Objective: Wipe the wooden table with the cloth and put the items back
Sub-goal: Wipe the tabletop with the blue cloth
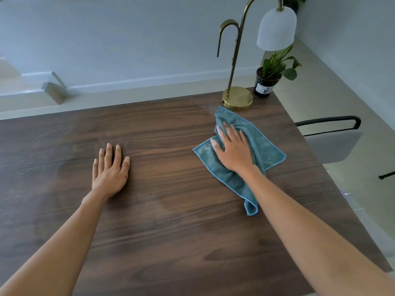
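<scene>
A dark wooden table fills most of the view. A blue-green cloth lies crumpled on its right part. My right hand presses flat on the cloth with straight fingers. My left hand rests flat on the bare wood left of centre, fingers straight and holding nothing. A brass lamp with a white shade stands at the far right corner, just beyond the cloth. A small potted plant in a black pot stands to the right of the lamp base.
A grey chair with a black frame stands off the table's right edge. A pale wall and baseboard run behind the table's far edge. Damp-looking streaks mark the wood on the left side.
</scene>
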A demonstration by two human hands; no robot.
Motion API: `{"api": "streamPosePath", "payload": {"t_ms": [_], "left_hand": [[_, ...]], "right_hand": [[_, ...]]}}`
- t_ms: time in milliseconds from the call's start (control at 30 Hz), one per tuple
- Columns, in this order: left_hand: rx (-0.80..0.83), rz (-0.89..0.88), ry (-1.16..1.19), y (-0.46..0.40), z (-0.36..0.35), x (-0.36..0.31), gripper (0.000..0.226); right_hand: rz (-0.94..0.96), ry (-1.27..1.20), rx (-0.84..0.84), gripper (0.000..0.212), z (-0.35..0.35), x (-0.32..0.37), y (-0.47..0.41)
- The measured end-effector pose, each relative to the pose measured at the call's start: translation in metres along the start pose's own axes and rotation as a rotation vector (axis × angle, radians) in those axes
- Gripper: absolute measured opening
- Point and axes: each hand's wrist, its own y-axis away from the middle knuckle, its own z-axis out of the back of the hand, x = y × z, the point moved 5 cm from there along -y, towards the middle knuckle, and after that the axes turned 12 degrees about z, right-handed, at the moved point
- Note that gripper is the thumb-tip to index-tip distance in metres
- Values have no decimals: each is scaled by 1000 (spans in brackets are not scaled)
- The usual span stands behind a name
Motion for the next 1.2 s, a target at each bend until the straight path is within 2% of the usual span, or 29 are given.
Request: {"api": "streamPosePath", "payload": {"t_ms": [133,233,367,500,600,800,1000,1100,1200], "left_hand": [[-32,1,22,13,1,-1,62],[-35,21,38,22,-2,-1,62],[-82,10,27,42,-9,1,62],[-97,3,5,57,-13,4,62],[-105,-6,-15,60,-15,6,62],[-103,8,-3,71,-17,9,62],[-94,11,38,99,-20,12,62],[-100,6,48,114,-22,12,63],[-88,8,54,127,-25,10,63]], "right_hand": [[-117,22,-65,70,-1,-18,57],[-118,49,-77,71,-13,15,98],[70,57,-50,72,-41,112,128],[249,14,21,70,-57,167,87],[249,-3,87,69,-48,148,33],[56,-10,36,71,-13,51,-8],[-141,37,-28,72,14,-47,61],[-167,52,-56,72,14,-50,113],[-180,71,-57,73,5,-26,161]]}}
